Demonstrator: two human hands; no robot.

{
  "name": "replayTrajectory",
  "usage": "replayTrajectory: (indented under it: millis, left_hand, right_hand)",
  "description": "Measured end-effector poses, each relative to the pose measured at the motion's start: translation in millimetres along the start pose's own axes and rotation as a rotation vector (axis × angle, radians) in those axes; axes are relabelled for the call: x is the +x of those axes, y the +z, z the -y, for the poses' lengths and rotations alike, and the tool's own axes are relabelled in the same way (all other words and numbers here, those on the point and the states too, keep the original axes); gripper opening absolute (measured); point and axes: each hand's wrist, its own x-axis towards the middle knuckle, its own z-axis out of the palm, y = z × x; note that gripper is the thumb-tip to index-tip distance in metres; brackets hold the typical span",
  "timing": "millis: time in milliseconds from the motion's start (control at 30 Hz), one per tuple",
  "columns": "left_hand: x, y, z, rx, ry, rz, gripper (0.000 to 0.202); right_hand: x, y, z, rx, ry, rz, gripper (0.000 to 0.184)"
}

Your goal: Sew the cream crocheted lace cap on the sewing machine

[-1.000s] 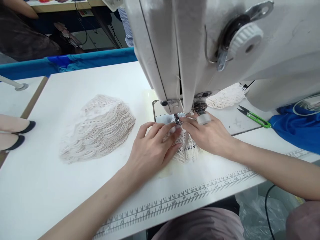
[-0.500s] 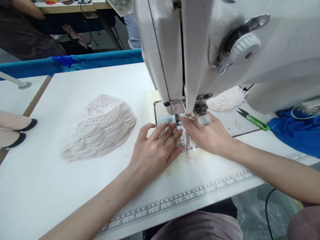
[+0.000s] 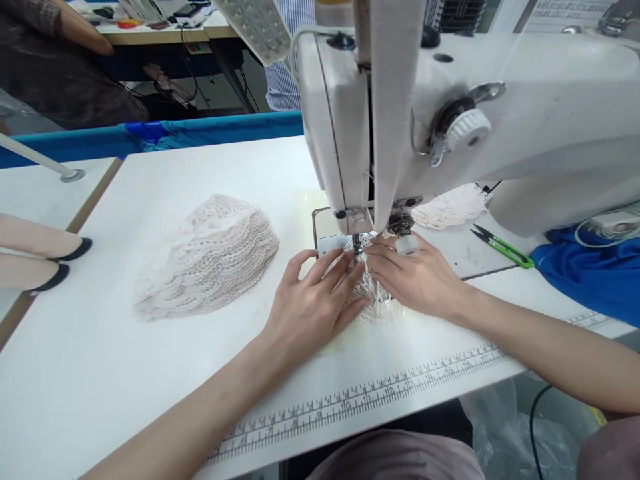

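Your left hand (image 3: 313, 300) lies palm down, forearm coming in from the lower left, its grip wide with fingers spread flat on the lace (image 3: 377, 305), tips close to the needle (image 3: 357, 245). Your right hand (image 3: 423, 280) reaches in from the right, also flat and not closed round anything, its fingertips pressing the lace just right of the needle. The lace sits on the surface (image 3: 100, 373) between both hands, its far edge under the needle and mostly covered by your fingers. The machine (image 3: 525, 133) looms over them, and its head hides the space behind the needle. A domed pile (image 3: 210, 257) of cream openwork lace lies well to the left. Green-handled snips (image 3: 503, 245) and a crumpled blue cloth (image 3: 590, 273) lie to the right. A printed ruler (image 3: 375, 393) runs along the near edge.
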Motion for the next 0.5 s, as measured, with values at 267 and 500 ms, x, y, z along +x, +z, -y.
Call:
replayTrajectory:
  millis: [267,500]
  left_hand:
    - [-7.2,-2.5,1.1,-0.092,0.203,-0.039,0.014]
    - [-9.1,3.4,-5.2,-0.280,-0.056,-0.037,0.016]
  right_hand:
    - [-3.7,-8.5,0.1,0.276,-0.091,-0.075,0.023]
    - [-4.3,-4.0,-1.0,0.247,-0.073,-0.051,0.022]
